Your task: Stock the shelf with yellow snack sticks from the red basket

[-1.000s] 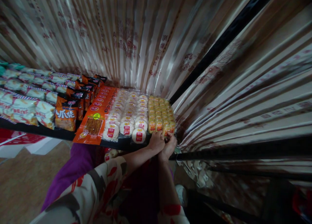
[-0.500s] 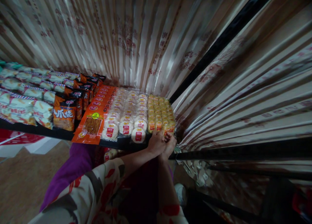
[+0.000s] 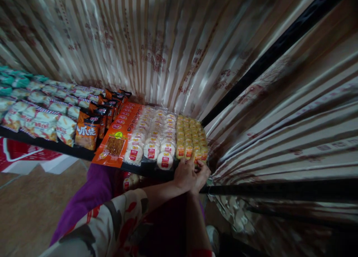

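Observation:
Small yellow-wrapped snack packets (image 3: 190, 134) stand in tight rows at the right end of the dark shelf. At their front right corner, my left hand (image 3: 185, 176) has its fingers bent against a front packet. Close beside it, my right hand (image 3: 201, 176) pinches at the same front packets, its fingertips near the left hand's. Exactly what lies between the fingers is partly hidden. To the left are rows of clear-wrapped white round rice crackers (image 3: 151, 149) with red labels.
A flat orange snack bag (image 3: 113, 147), orange and black bags (image 3: 87, 132) and white snack bags (image 3: 46, 124) line the shelf (image 3: 142, 168) leftward. A pleated curtain (image 3: 156, 44) hangs behind. Dark metal posts (image 3: 268, 55) rise at right. A red basket (image 3: 16, 152) sits below left.
The view has shifted, so the shelf appears slightly further right and lower. Both hands stay at the front yellow packets, with the fingers slightly rearranged.

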Demonstrator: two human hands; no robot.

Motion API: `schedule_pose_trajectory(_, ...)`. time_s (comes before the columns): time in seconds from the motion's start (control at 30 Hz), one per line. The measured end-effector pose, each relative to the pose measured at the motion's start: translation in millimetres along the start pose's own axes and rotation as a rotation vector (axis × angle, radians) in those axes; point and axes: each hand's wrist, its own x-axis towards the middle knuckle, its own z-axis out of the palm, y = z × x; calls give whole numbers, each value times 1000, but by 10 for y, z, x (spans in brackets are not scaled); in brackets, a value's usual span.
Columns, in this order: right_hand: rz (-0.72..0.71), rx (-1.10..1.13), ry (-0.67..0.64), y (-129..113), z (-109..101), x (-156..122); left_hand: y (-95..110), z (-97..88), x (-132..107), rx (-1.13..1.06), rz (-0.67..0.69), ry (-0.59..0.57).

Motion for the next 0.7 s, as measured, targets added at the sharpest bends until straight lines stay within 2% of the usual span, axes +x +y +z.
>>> schedule_pose_trajectory(0.1, -30, -26, 33, -56, 2, -5, 211, -281, -119, 243, 34, -28)
schedule_pose_trajectory(0.13, -43, -36, 49, -70, 9, -5, 257, -358, -156, 425, 48, -83)
schedule_pose_trajectory(0.23, -93, -57, 129, -109, 25, -6, 317, -498, -238, 752, 74, -135)
schedule_pose_trajectory(0.37, -212, -45, 224, -189, -11, -37, 356, -628, -267, 849, 148, -118)
schedule_pose_trajectory(0.47, -252, -28, 227, -274, -73, -70, 488, -810, -249, 903, 197, -116)
schedule_pose_trajectory(0.6, -277, -31, 190, -447, -111, -22, 797, -1139, -156, 938, 182, -113)
schedule_pose_trajectory(0.7, -272, 5, 69, -657, -46, 123, 1047, -1392, -1, 947, 175, -97)
